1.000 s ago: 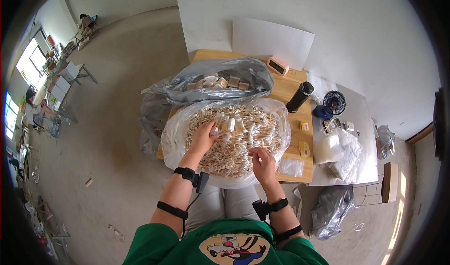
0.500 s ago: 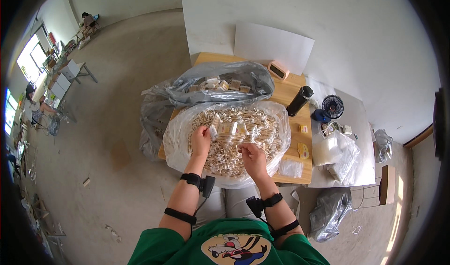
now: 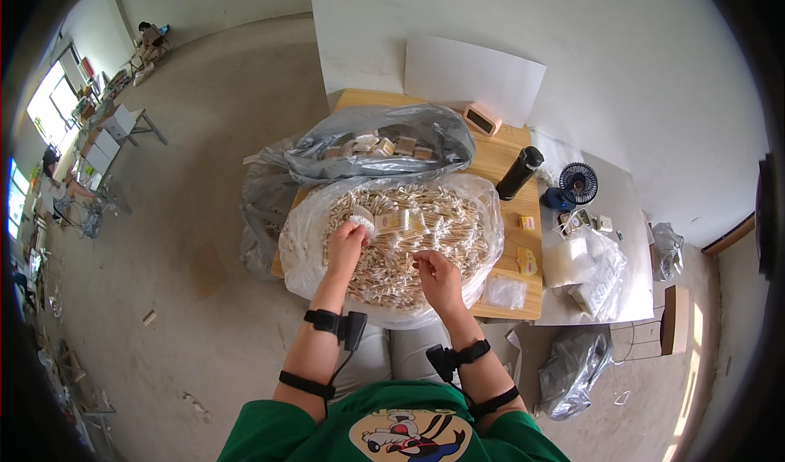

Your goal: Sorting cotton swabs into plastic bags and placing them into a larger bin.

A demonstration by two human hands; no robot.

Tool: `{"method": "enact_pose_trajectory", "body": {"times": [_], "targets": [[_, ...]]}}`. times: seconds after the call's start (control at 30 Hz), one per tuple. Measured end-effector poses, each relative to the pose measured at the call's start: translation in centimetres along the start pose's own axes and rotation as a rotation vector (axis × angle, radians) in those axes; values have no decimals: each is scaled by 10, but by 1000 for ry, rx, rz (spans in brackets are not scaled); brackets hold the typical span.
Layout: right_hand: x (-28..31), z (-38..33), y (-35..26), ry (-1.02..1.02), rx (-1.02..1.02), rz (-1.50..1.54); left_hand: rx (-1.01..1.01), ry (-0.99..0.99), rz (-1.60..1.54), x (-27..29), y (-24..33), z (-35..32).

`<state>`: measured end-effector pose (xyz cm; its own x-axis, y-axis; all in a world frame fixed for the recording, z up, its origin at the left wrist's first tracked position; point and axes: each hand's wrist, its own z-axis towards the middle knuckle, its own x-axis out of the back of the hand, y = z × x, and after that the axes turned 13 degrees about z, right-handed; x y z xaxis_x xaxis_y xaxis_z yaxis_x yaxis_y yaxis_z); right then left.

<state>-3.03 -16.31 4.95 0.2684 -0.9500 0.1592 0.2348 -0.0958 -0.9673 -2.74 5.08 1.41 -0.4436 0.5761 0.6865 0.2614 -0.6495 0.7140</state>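
My left hand [image 3: 347,248] is closed around a bundle of cotton swabs [image 3: 362,217], its white tips facing up. The bundle is above the left part of a heap of loose cotton swabs [image 3: 458,225], which fills a clear plastic bag [image 3: 298,253]. Over the heap's right front part is my right hand [image 3: 440,280], thumb and fingers pinched together; whatever they hold is too small to make out. Between and beyond my hands, small packs of swabs with yellow-and-white labels [image 3: 394,222] rest on the heap.
Behind the heap, a grey plastic bag [image 3: 327,135] holds several swab packs. A pink clock [image 3: 482,118], black bottle [image 3: 521,172], yellow cards [image 3: 526,260] and clear small bags [image 3: 504,293] share the wooden table [image 3: 372,96]. A fan [image 3: 578,184] stands on the side table. Two people sit far left.
My left hand has turned the bundle, so its white tips now show where the sticks' sides showed before. My right hand stays pinched in nearly the same place.
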Motion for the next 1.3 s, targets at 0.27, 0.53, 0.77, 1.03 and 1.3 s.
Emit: {"method": "enact_pose_trajectory", "body": {"times": [0.27,0.53,0.77,1.03,1.3], "targets": [[-19,5,-36,-16,246,-13,36,-95,-384,26,55,-50],[-13,-16,-24,-42,188,-163,-5,-259,-356,4,54,-81],[-2,-22,-19,-40,215,-236,-189,-228,-128,5,72,-86],[2,-21,-11,89,144,-187,-303,-220,-83,9,68,-86],[-6,-20,-8,104,180,-33,-427,-97,-77,6,75,-87]]}}
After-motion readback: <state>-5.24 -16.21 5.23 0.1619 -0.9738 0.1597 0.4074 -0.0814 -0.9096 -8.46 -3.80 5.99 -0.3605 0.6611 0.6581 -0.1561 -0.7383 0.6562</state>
